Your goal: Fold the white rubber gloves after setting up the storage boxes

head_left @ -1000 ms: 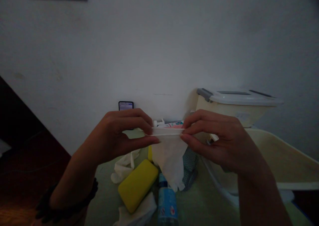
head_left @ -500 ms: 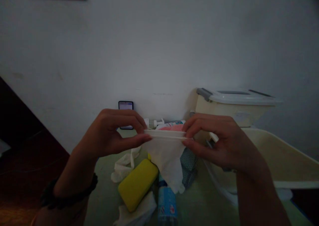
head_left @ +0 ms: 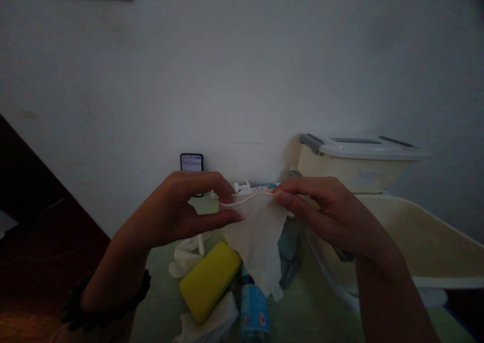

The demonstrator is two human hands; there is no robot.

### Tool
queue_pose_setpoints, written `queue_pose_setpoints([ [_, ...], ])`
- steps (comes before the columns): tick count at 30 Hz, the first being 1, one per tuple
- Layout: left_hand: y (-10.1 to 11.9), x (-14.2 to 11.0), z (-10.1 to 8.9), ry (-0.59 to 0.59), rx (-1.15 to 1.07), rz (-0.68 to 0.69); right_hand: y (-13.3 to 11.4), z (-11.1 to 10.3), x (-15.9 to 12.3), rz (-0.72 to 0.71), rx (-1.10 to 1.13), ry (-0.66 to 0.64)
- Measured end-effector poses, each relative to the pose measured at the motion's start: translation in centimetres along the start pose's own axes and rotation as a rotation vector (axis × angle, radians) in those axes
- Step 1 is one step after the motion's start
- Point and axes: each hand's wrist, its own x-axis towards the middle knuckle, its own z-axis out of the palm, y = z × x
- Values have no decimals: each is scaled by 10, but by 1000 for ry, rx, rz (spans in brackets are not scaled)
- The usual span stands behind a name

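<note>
Left hand (head_left: 170, 209) and right hand (head_left: 328, 212): fingers gripped white glove (head_left: 257, 232) by rim, apparently keeping cuff spread.

Both arms bare, bent in toward the middle of view. Left forearm (head_left: 109, 287) enters at 7 o'clock, slants up toward 1. Left hand (head_left: 181, 209): fingers arched over, tips curling down toward 4 o'clock; thumb (head_left: 215, 220) nearly straight below, aimed at 3. Open hollow between; whether tips meet, hidden. Right forearm (head_left: 393, 297) enters at 5 o'clock, leans toward 11. Right hand (head_left: 333, 212): fingers bent, reaching to 9; thumb (head_left: 298, 208) aimed at 10, tips in a close pinch. Hands near level, fingertips apart.
</note>
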Motion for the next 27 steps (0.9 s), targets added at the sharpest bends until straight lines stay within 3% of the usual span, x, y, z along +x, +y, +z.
queue_pose_setpoints([
  [7,0,2,-5,74,-57,51,-2,3,2,-95,-25,116],
  [12,-2,2,-3,160,-36,17,-2,2,-2,-87,-65,197],
  [20,-3,-2,-2,143,-98,-41,-2,3,-1,-117,-10,119],
  [27,2,0,-3,116,-122,-40,-2,8,2,-96,10,175],
])
